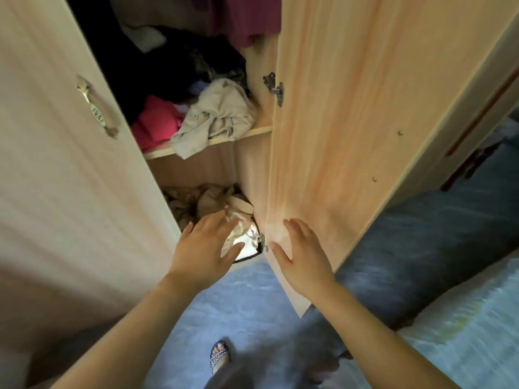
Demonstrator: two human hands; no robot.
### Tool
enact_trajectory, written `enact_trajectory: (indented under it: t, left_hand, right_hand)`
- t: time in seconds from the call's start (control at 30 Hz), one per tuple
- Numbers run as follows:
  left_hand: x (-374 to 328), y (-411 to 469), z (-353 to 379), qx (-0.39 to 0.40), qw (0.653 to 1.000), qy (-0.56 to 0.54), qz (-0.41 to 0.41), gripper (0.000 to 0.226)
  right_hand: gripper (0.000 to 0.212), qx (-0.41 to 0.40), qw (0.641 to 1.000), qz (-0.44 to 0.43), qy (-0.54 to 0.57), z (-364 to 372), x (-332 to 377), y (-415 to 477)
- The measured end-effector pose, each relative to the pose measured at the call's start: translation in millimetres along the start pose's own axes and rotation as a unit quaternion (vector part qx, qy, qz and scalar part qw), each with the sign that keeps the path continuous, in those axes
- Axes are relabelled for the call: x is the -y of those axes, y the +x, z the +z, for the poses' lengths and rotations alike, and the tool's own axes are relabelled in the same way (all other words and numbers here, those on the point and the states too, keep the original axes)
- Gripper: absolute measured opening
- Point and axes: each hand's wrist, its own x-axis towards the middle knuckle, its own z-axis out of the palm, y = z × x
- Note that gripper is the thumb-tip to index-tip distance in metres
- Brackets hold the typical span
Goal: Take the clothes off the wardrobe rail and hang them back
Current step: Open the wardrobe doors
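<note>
Right hand (302, 249) spread flat on open wardrobe door (337, 122) near its lower edge; left hand (203, 249) open, empty, at the gap. Crumpled clothes (219, 119) overhanging shelf edge (207, 141); maroon garment (247, 18) hanging above.

Left hand (203, 246) and right hand (302, 249) reach forward, fingers spread.
</note>
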Motion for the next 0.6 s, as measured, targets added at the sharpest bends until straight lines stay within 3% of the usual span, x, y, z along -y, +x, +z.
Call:
enact_trajectory:
  t: [0.13, 0.3, 0.4, 0.6]
  left_hand:
    - [40, -18, 1, 0.003, 0.998, 0.013, -0.066, 0.053]
    - [104, -9, -3, 0.008, 0.986, 0.024, -0.164, 0.065]
    - [146, 14, -16, -0.028, 0.978, 0.032, -0.206, 0.064]
    - [209, 58, -65, -0.113, 0.957, 0.029, -0.265, 0.058]
  right_hand:
    - [0.057, 0.047, 0.997, -0.066, 0.005, 29, 31, 32]
    - [0.079, 0.091, 0.988, -0.123, -0.005, 65, 75, 96]
    - [0.063, 0.1, 0.982, -0.157, -0.004, 78, 103, 145]
    - [0.062, 0.081, 0.965, -0.251, 0.017, 72, 164, 242]
